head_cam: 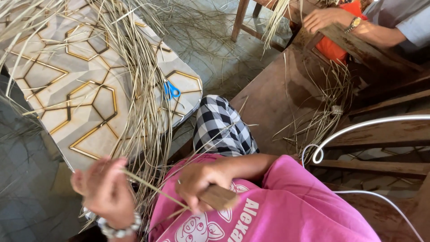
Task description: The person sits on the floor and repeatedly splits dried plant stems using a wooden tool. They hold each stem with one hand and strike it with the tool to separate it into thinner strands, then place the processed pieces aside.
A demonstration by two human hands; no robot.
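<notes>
Two hands work close to your chest, joined by one thin pale straw strip [152, 187] that runs slantwise between them. Your left hand [104, 190] is blurred; its fingers seem curled around the strip's upper end, though how tightly they pinch it you cannot tell from this view. A beaded bracelet [120, 229] circles that wrist. Your right hand [204, 181] has its fingers pressed together in a fist around a small wooden-handled tool [218, 196], whose brown end sticks out to the right; the strip's lower end meets this hand at the thumb. Both hands hover over your pink shirt [286, 210], with the black-and-white checked cloth [221, 127] on your lap just beyond them.

Many more loose straw strands [143, 89] drape down across a low board with a gold hexagon pattern [67, 85] on your left, and blue-handled scissors [170, 89] lie on that board near its right edge. A wooden bench [273, 94] stands ahead on the right with more strands scattered on it. At the top right another person's hand [324, 19] rests on wood, wearing a wristwatch [354, 23]. A white cable [358, 127] curves along the right side.
</notes>
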